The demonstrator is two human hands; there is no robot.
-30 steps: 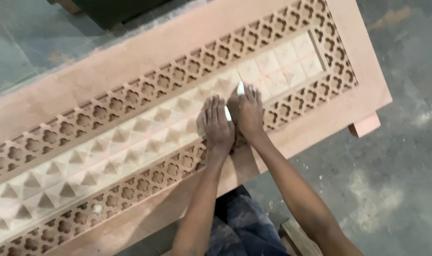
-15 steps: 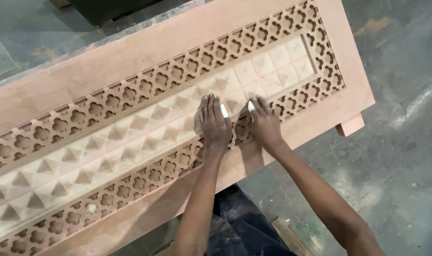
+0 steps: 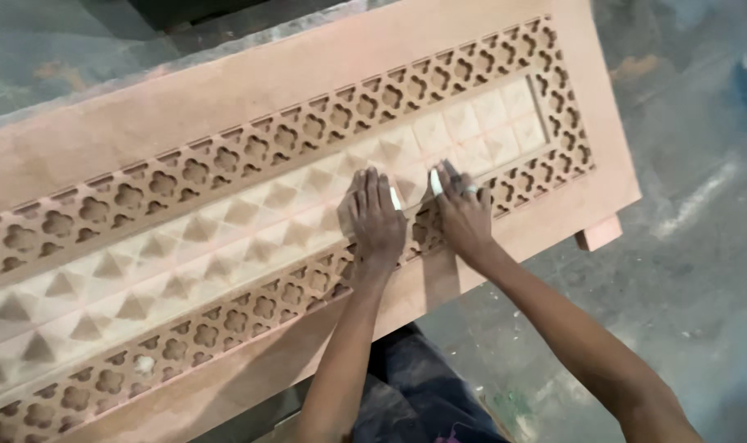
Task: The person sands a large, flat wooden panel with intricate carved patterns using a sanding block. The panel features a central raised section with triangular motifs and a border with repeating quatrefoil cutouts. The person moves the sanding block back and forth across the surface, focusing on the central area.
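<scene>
Since a second ago the left hand [image 3: 378,217] and right hand [image 3: 465,215] have parted, each pressing a small white piece [image 3: 395,198] flat-fingered onto the carved reddish-brown wooden panel [image 3: 226,123], the right's toward 3 o'clock.

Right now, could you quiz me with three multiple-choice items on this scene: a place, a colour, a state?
1. Where do both hands rest?
A. on the carved panel
B. on the floor
C. on a shelf

2. What colour is the panel?
A. blue
B. black
C. pale pinkish brown

3. How does the left hand lie?
A. clenched in a fist
B. flat, fingers spread
C. lifted clear

Answers: A, the left hand and right hand press on the carved panel; C, its bare border shows that tone; B, its fingers lie stretched over the pyramid relief.
</scene>
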